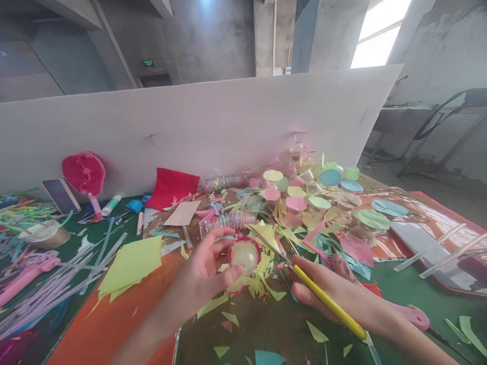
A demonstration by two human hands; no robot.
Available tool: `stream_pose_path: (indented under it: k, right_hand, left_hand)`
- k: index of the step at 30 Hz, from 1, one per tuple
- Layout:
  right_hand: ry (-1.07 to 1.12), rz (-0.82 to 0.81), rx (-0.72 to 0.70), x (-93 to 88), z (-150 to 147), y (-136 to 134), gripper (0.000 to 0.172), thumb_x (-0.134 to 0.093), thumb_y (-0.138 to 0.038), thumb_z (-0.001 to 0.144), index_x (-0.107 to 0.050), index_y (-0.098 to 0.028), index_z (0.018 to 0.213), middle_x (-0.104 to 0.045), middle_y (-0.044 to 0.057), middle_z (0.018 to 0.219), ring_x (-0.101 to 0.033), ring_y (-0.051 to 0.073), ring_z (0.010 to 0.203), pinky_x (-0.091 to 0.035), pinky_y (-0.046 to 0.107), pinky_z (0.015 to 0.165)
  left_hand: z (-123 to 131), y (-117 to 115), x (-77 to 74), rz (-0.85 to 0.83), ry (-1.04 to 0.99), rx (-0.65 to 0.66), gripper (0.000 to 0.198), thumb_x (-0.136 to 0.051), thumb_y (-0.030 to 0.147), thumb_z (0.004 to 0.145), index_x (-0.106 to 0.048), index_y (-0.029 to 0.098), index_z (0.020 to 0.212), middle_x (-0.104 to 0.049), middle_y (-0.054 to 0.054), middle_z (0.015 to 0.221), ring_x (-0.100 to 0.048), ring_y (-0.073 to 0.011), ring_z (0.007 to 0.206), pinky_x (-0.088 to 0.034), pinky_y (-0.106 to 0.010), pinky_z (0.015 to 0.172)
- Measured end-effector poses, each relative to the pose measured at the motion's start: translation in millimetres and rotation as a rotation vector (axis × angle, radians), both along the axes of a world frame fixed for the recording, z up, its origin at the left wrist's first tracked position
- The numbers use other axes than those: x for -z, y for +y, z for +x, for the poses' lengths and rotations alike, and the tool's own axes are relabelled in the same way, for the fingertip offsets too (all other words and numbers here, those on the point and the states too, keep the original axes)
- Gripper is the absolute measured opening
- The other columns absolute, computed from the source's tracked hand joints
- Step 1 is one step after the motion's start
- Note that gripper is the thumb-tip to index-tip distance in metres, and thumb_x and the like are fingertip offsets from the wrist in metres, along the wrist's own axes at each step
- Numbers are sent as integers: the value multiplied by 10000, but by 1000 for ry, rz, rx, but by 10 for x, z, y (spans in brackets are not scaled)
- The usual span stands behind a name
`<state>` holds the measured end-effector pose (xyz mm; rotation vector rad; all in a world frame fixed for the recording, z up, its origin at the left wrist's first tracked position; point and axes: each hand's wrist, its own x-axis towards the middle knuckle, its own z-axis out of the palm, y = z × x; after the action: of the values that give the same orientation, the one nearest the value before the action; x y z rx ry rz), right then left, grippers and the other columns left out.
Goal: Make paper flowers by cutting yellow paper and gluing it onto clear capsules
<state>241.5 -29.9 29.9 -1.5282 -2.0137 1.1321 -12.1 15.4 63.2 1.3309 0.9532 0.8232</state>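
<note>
My left hand (213,266) is closed around a small round translucent piece (244,256) with a red scalloped rim, its thumb and fingers at the edge. My right hand (315,284) grips a slim tool with a yellow handle (329,301) and a long, thin metal end (270,241). That metal end points up and left, just above and to the right of the round piece; whether it touches the rim I cannot tell. Beneath both hands lie yellow paper scraps (262,276). A pink glue gun (416,317) is partly hidden behind my right forearm.
Clear cups topped with coloured paper discs (296,204) are heaped at back right. Yellow paper sheets (133,263), a red sheet (173,187), a phone (61,196) and a pink hand mirror shape (83,173) lie left. A white panel (213,132) stands behind the table.
</note>
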Motion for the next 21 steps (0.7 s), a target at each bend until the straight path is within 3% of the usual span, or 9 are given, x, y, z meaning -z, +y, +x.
stream_pose_path:
  k: [6, 13, 21]
  right_hand:
    - [-40, -72, -38, -1, -14, 19, 532, -398, -717, 878, -473, -190, 879, -498, -16, 770, -400, 130, 657, -329, 257, 588]
    - [-43, -74, -48, 25, 19, 30, 537, -369, -726, 888, -465, -197, 891, -475, -25, 769, -388, 129, 668, -300, 253, 582]
    - [30, -141, 1, 0, -21, 43, 530, -509, -701, 847, -439, -191, 721, -342, -66, 649, -258, 92, 580, -200, 245, 498]
  left_hand:
    - [-4, -14, 5, 28, 18, -44, 498, -778, 383, 729, -508, 288, 1137, -628, -48, 1070, -617, -209, 941, -503, -268, 744]
    - [-41, -14, -49, -2, 66, 52, 490, -746, 365, 780, -467, 300, 1178, -604, -69, 1177, -590, -217, 1026, -527, -249, 705]
    - [-38, -23, -29, -24, 100, 46, 465, -747, 381, 782, -472, 297, 1148, -561, -67, 1231, -580, -226, 1087, -523, -232, 710]
